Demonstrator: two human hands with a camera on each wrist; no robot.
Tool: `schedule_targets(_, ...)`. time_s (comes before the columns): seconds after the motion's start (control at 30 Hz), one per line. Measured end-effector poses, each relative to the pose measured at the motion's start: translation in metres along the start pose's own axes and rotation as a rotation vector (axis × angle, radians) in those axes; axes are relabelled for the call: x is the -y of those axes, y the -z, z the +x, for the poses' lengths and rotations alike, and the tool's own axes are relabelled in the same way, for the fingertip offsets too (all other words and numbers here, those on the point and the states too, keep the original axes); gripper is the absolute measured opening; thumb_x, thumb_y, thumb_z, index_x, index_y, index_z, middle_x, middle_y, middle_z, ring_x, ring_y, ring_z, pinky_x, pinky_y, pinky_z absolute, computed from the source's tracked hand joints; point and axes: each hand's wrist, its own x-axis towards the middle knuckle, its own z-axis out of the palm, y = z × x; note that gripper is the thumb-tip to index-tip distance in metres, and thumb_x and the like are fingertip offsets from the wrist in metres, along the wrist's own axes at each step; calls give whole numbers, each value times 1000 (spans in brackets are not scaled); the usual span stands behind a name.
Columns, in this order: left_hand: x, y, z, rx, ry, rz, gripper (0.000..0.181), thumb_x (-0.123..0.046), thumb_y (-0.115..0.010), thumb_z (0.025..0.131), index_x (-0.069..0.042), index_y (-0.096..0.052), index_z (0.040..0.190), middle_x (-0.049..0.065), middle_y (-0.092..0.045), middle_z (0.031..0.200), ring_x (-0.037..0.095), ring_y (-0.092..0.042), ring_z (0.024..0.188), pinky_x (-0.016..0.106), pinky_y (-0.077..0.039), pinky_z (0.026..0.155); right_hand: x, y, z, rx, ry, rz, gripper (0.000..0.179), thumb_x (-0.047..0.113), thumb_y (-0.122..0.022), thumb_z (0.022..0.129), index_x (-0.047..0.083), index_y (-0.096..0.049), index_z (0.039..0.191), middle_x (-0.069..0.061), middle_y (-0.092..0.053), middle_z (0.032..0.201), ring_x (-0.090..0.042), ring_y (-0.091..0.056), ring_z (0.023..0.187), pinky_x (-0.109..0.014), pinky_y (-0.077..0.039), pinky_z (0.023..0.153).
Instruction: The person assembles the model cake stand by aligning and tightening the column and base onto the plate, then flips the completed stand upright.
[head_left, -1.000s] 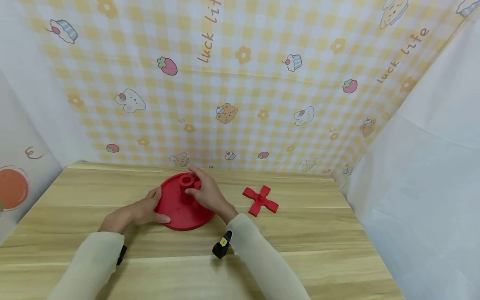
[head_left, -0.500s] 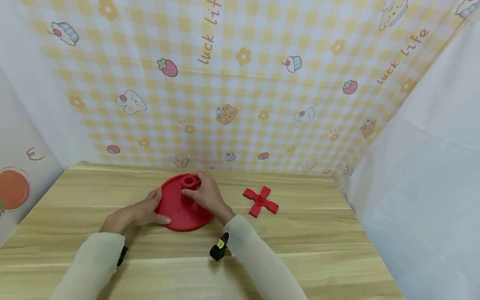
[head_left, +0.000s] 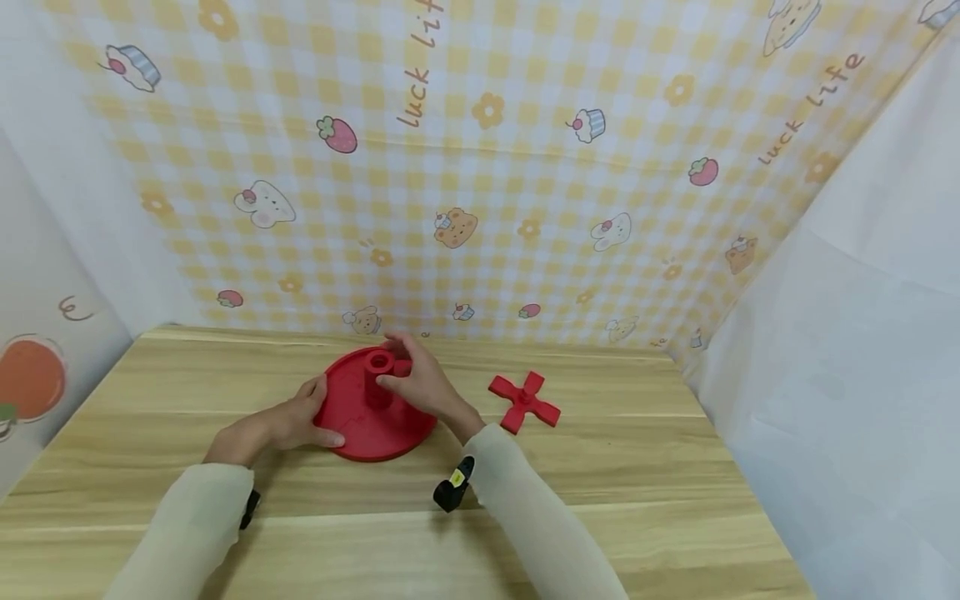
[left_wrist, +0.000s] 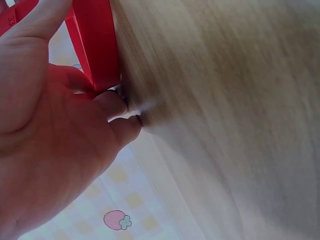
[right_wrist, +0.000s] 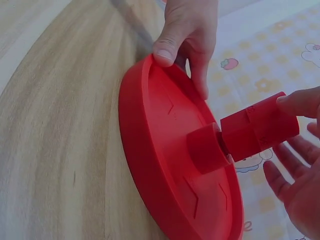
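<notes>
A red round base (head_left: 352, 417) with a raised rim lies on the table. My left hand (head_left: 288, 421) grips its left edge, thumb over the rim; the left wrist view shows fingers low at its side (left_wrist: 97, 45). From the base's middle rises a short socket (right_wrist: 207, 150). A hollow red column piece (right_wrist: 260, 125) stands in it, with a narrow dark gap between them. Around the column is my right hand (head_left: 423, 379), its thumb (right_wrist: 297, 102) touching the side. The other right fingers (right_wrist: 280, 180) spread loosely, their tips apart from the column in the right wrist view.
To the right lies a red four-armed cross piece (head_left: 525, 400) with a small centre peg. The wooden table (head_left: 637, 467) meets a checked cloth backdrop (head_left: 495, 183) behind. A white cloth wall (head_left: 847, 333) borders the right side.
My right fingers have moved in close around the column, then spread away from it again. The left hand keeps its hold on the base, which stays in place.
</notes>
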Motion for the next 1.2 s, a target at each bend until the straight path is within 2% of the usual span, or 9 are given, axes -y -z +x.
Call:
schedule_targets(0.1,0,0,0,1,3,9,123,-43,-77,84,18,9,148,39,7,155,59,-7,141,68,-17,114,-1,1,0,5,41,31,63,1,-68,92,15,-41,147,-6,-58,137,-17,-59,118,-23,-52,93)
schedule_targets(0.23,1,0,-1,2,10,13,123,-44,-77,84,18,8,148,39,7,155,59,-7,141,67,-18,114,-1,0,0,-8,64,12,62,-1,-68,91,13,-43,145,-8,-60,133,-17,-61,116,-22,-52,93)
schedule_targets(0.5,0,2,-1,4,12,19,122,-44,-76,85,17,9,149,39,8,155,60,-8,141,68,-18,113,1,-7,3,-54,28,-116,59,11,-74,90,10,-48,143,-7,-58,128,-16,-58,110,-24,-53,90)
schedule_targets(0.77,3,5,0,8,9,19,124,-44,-76,85,18,11,147,40,8,154,60,-6,141,68,-17,113,2,-15,5,-98,-4,-156,49,20,-76,89,11,-57,133,-2,-55,124,-10,-53,106,-17,-51,83)
schedule_targets(0.9,4,4,0,14,12,10,124,-44,-76,85,18,12,147,40,10,154,60,-5,141,69,-15,114,2,-16,4,-104,-22,-163,47,23,-77,89,13,-60,131,0,-55,124,-9,-53,107,-17,-51,84)
schedule_targets(1.07,3,3,0,8,6,7,125,-45,-76,85,18,11,147,41,9,154,60,-5,141,68,-15,114,-1,-13,3,-63,-24,-149,59,25,-78,88,14,-52,139,0,-56,129,-9,-54,111,-19,-51,89)
schedule_targets(1.2,2,2,1,10,3,4,124,-45,-76,85,18,11,148,40,9,154,60,-5,141,68,-15,114,-3,-7,2,14,17,-106,63,12,-72,92,15,-42,147,-2,-53,140,-11,-54,121,-21,-48,97)
